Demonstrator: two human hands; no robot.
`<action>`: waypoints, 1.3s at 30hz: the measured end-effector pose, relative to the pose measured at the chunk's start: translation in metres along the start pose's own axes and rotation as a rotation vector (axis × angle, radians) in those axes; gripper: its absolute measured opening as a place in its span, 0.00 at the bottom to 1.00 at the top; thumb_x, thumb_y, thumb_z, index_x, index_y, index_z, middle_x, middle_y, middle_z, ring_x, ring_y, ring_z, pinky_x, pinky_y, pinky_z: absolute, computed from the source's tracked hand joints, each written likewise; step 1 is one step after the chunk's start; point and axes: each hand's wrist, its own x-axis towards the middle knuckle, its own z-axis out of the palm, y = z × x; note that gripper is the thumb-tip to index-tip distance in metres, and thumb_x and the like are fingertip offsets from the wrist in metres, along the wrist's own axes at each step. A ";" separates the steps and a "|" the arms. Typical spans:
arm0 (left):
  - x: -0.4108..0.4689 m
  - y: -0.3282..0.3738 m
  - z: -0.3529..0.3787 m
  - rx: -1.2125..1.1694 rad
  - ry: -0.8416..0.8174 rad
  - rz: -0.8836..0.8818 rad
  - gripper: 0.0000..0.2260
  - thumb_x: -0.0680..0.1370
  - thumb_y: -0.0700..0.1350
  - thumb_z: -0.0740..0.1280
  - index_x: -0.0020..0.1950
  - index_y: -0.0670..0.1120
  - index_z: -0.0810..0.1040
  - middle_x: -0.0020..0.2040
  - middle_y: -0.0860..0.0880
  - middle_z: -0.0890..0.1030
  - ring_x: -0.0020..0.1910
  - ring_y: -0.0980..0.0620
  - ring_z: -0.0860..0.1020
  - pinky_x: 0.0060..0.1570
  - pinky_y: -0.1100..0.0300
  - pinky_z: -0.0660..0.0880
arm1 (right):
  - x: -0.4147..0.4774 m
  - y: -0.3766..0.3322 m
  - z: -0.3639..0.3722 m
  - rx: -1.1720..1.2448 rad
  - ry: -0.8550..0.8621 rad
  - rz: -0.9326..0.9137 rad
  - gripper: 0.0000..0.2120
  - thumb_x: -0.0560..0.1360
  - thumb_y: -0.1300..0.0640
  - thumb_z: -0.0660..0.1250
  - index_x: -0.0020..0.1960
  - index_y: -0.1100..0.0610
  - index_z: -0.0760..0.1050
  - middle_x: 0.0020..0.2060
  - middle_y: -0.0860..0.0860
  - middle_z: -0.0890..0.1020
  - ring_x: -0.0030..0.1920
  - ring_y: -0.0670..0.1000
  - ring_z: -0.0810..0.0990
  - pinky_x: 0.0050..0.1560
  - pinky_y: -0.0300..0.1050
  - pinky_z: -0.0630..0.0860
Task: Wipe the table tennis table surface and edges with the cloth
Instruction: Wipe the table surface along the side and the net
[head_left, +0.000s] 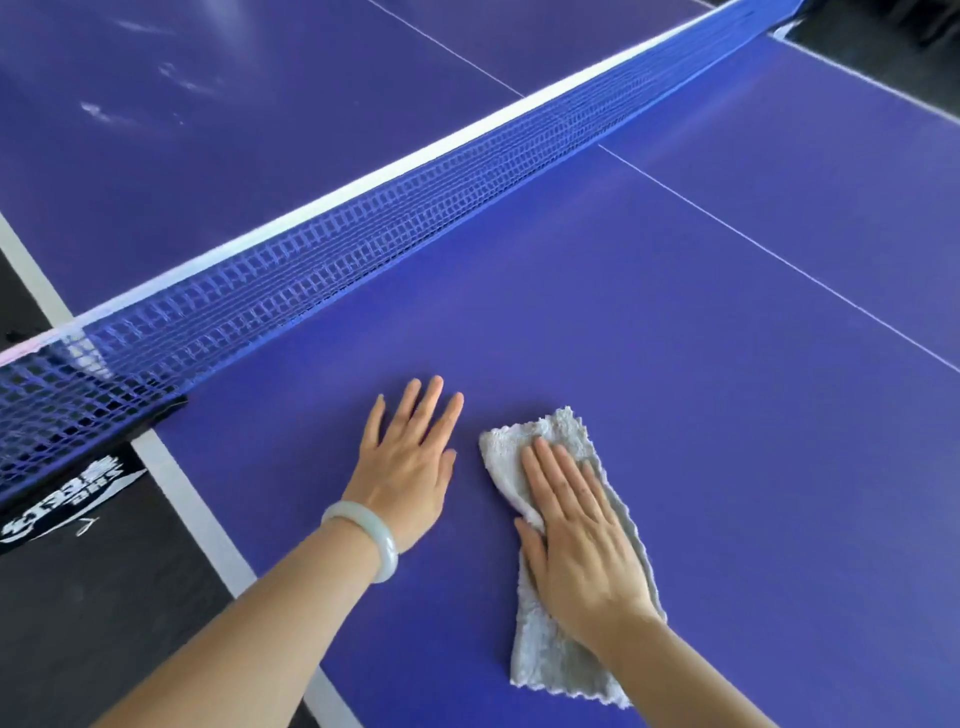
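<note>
- Two bare hands lie flat on the purple-blue table tennis table (701, 364), close to its near left side.
- A white painted edge line (200, 512) runs along that side of the table, from lower centre up toward the left; beyond it is dark grey floor (93, 613).
- The left hand (410, 467) rests palm down on bare table, just right of the white edge line. Its fingers are straight and slightly spread, the thumb held out to the right, and it holds nothing.
- A pale green stone bangle (363, 538) circles the left wrist.
- The right hand (582, 540) presses palm down on a folded light grey fluffy cloth (550, 660). The fingers are straight and close together, lying on top of the cloth without curling round it.
- The cloth lies flat on the table beside the left hand, not touching it. It shows beyond the right fingertips and again below the wrist.
- A blue mesh net with a white top band (363, 234) crosses the table diagonally, from lower left to upper right, beyond both hands.
- The net's black clamp with white lettering (67, 504) grips the table's left side, left of the left hand.
- A thin white centre line (779, 260) runs across the near half, to the right of the hands.
- Wide bare table surface stretches ahead and to the right of the cloth, up to the net and the centre line.
</note>
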 end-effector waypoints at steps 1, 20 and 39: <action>0.000 -0.001 0.001 -0.010 0.011 0.005 0.26 0.84 0.50 0.50 0.81 0.51 0.47 0.81 0.49 0.45 0.80 0.48 0.45 0.77 0.43 0.44 | 0.001 0.025 -0.006 -0.032 0.044 0.068 0.28 0.83 0.47 0.48 0.82 0.52 0.52 0.80 0.46 0.52 0.80 0.45 0.47 0.79 0.44 0.42; 0.098 0.167 0.009 -0.053 -0.050 0.257 0.31 0.84 0.52 0.50 0.80 0.45 0.35 0.80 0.47 0.35 0.79 0.48 0.36 0.77 0.48 0.37 | -0.003 0.183 -0.058 0.034 0.175 0.657 0.25 0.85 0.58 0.47 0.82 0.54 0.50 0.81 0.47 0.49 0.80 0.45 0.45 0.80 0.42 0.41; 0.143 0.223 0.035 0.090 0.024 0.122 0.34 0.78 0.58 0.33 0.81 0.44 0.46 0.81 0.48 0.48 0.80 0.49 0.46 0.78 0.50 0.45 | -0.109 0.348 -0.114 0.059 0.261 1.173 0.25 0.85 0.59 0.46 0.81 0.61 0.49 0.81 0.55 0.50 0.81 0.51 0.46 0.80 0.48 0.43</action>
